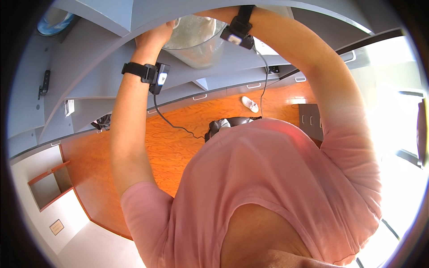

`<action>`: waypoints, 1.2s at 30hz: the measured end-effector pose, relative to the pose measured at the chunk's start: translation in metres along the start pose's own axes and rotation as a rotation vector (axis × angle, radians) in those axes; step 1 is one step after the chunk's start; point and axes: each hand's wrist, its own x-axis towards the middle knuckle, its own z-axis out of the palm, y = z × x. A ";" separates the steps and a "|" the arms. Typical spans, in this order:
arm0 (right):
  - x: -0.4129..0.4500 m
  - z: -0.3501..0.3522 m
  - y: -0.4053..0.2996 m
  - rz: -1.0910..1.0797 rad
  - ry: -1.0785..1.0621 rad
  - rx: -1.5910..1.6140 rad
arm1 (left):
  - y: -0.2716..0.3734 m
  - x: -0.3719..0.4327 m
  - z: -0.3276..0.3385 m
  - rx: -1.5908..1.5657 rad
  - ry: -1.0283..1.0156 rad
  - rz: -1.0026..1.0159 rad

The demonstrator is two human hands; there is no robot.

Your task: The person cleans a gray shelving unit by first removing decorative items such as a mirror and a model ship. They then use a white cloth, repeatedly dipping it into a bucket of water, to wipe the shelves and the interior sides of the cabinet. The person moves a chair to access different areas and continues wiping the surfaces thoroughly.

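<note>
A translucent bin [201, 53] with a clear rim stands on a grey shelf at the top of the view; something whitish, perhaps cloth or a bag, shows inside it. My left hand [156, 35] is at the bin's left rim, its fingertips near a small pale loop; whether it grips the rim is hard to see. The right hand [209, 13] reaches over the bin from the right, and its fingers are cut off or hidden behind the upper shelf edge. Each wrist wears a black strap with a small device and a cable.
Grey shelving [100, 80] curves around the bin, with an upper board's edge close above my hands. A blue patterned item [55, 23] lies on the upper left shelf. White paper [264, 47] is right of the bin. A white shoe [249, 104] lies on the wooden floor.
</note>
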 end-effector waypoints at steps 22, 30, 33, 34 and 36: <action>0.004 0.028 0.034 -0.089 0.137 -0.328 | 0.000 0.029 0.060 -0.150 -1.404 0.052; 0.005 0.006 0.027 -0.086 -0.058 -0.292 | -0.020 0.028 0.020 -0.731 -0.506 -0.355; 0.005 0.001 0.023 -0.074 -0.113 -0.291 | -0.031 0.024 0.011 -1.137 -0.355 -0.171; 0.006 0.001 0.022 -0.074 -0.124 -0.287 | -0.031 0.022 0.010 -1.246 -0.336 -0.191; 0.007 0.001 0.021 -0.071 -0.132 -0.287 | -0.030 0.018 0.008 -1.463 -0.296 -0.229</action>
